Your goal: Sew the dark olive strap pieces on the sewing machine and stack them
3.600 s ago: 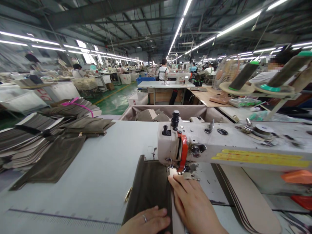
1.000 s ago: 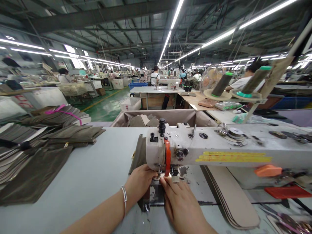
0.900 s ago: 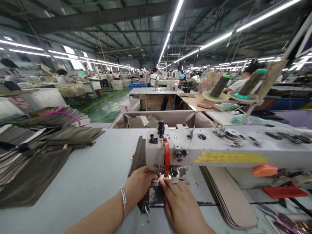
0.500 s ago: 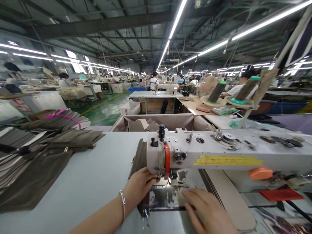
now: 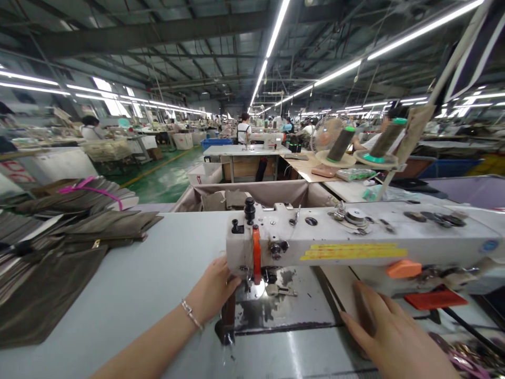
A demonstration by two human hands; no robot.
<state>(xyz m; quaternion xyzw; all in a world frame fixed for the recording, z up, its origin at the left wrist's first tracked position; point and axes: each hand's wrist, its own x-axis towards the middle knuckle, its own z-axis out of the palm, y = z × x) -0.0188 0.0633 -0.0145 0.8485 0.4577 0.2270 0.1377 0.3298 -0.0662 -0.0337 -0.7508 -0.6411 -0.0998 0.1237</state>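
Observation:
My left hand [image 5: 213, 289], with a silver bracelet at its wrist, is beside the needle end of a white sewing machine [image 5: 351, 231]. Its thumb points toward the presser foot area and stands apart from the fingers, whose tips are partly hidden. No workpiece shows under the needle, and the worn metal bed [image 5: 284, 310] lies bare. To the right, my right hand [image 5: 390, 326] reaches over a stack of long beige panels [image 5: 341, 284] with dark edges. Thumb and fingers are spread at the near left part of the stack; some blur covers them.
Dark brown fabric pieces [image 5: 39, 295] are piled at left, one bundle tied with a pink strap [image 5: 90, 187]. A cloth-lined bin [image 5: 272, 195] stands behind the table. Thread cones [image 5: 341, 145] rise at back right. Small tools [image 5: 465, 352] lie at lower right. Co-workers sit farther off.
The brown piece that lay left of the machine head is gone from there. My right hand has moved right, from the metal bed to the beige panels. The view has shifted slightly.

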